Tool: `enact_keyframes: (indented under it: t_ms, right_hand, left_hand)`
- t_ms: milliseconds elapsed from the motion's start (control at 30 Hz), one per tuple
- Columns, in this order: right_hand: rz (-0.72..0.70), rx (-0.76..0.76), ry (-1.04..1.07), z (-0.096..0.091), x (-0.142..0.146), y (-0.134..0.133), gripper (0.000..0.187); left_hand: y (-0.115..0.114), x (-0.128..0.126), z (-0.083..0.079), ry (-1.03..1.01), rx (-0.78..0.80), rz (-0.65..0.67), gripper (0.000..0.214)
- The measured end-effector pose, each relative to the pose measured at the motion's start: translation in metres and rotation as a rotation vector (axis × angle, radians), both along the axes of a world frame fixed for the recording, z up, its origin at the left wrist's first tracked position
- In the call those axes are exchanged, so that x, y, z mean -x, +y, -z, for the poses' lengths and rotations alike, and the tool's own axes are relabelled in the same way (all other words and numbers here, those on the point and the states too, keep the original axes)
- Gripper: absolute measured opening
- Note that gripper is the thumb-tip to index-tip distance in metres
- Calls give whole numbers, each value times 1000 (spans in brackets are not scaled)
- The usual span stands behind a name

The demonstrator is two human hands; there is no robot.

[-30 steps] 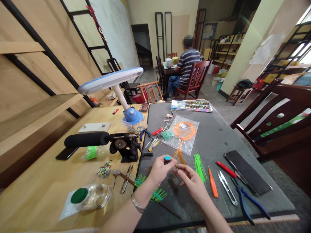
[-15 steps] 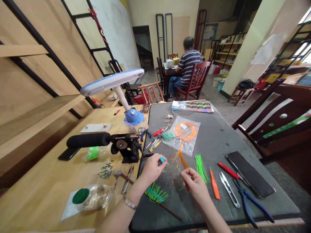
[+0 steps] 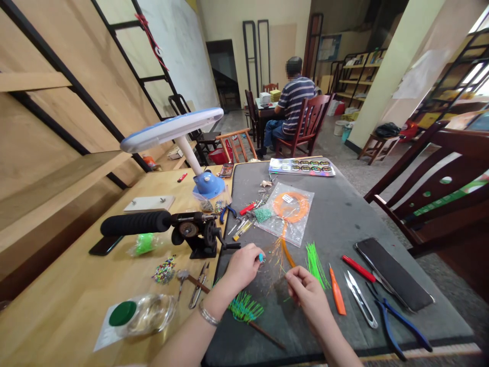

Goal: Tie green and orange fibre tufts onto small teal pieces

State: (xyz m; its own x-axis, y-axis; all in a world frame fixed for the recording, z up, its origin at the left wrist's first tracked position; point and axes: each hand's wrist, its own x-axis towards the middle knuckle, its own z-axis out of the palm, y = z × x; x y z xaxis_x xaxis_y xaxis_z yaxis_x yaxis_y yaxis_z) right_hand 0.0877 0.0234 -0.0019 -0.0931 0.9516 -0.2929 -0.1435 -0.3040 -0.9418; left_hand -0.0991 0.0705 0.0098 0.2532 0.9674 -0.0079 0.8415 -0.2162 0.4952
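My left hand [image 3: 244,265] pinches a small bright-blue piece [image 3: 261,258], which pokes out past the fingertips. A short way to the right, my right hand [image 3: 302,286] has thumb and forefinger closed on a thin green strand [image 3: 282,269], only faintly visible. Between and beyond the hands lies a fan of fine orange strands [image 3: 280,247]. Green strands [image 3: 315,262] rest just right of my right hand. Below my left wrist lies a stick [image 3: 267,334] with a green-and-blue tied fringe [image 3: 244,307].
An orange-handled tool [image 3: 336,293], snips [image 3: 361,299] and blue-handled pliers [image 3: 393,326] lie at right. A black hand-cranked machine [image 3: 196,232] stands left, near a blue lamp [image 3: 208,183]. A bagged orange coil [image 3: 291,206] lies farther back. Another person [image 3: 300,104] sits at a far table.
My left hand has shifted slightly right and turned, bringing the blue piece nearer my right hand. My right hand has stayed almost in place. The view has moved slightly.
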Motion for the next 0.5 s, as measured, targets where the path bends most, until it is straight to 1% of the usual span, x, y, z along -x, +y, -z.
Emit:
enact_keyframes:
  t_ms: [200,300,433,500]
  right_hand:
    - [-5,0,7,1,1,0,39]
    - [10,9,3,0,0,-1,41]
    - [19,18,12,0,0,-2,42]
    - [8,22,15,-1,1,-3,41]
  left_hand:
    - [8,-2,2,51,23,-4,11]
    - [10,-3,4,57,24,-9,10]
    - [4,1,2,27,6,-23,15]
    - [-1,4,0,-56,-13,-41,17]
